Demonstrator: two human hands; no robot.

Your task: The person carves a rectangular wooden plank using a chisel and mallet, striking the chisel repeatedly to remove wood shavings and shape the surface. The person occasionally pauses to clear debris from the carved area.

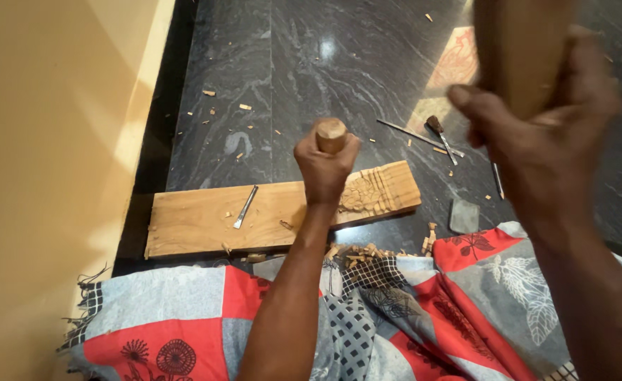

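Gripping a chisel point(331, 135) by its rounded wooden handle, the left hand point(325, 166) sets it on the stiff carved plank point(282, 208) at twelve o'clock; the right hand point(544, 134), fist closed, raises a heavy-looking wooden mallet point(522, 49).

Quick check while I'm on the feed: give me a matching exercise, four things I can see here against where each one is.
1. wooden mallet
2. chisel handle
3. spare chisel
4. wood chips

A. lying flat on the plank
B. raised in the right hand
C. heaped on the patterned cloth
D. gripped upright in the left hand

Pairs: 1-B, 2-D, 3-A, 4-C
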